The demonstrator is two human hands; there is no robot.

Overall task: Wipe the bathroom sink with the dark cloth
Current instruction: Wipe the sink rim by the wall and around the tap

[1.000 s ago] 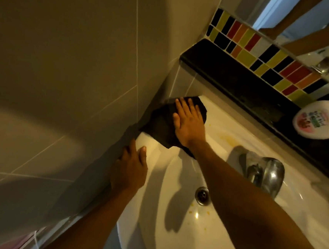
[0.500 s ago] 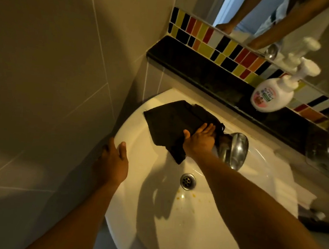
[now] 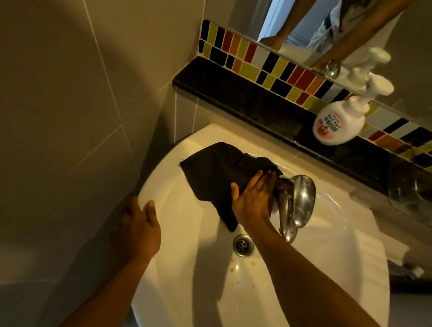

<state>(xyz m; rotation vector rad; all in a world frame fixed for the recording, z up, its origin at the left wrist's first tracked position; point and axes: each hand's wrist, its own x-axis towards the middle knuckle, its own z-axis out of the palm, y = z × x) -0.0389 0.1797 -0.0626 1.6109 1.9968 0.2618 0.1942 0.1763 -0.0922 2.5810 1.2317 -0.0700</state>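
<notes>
Directly below, a white ceramic bathroom sink (image 3: 177, 274) has a crumpled dark cloth (image 3: 217, 171) lying on its back rim, just left of a chrome tap (image 3: 300, 198). The right hand (image 3: 254, 198) presses on the cloth, fingers straight and together. The left hand (image 3: 138, 230) rests on the sink's left rim, thumb spread, fingers relaxed in shadow.

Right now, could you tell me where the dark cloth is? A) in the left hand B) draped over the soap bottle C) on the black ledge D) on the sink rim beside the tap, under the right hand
D: the right hand presses the dark cloth onto the sink rim next to the tap.
</notes>
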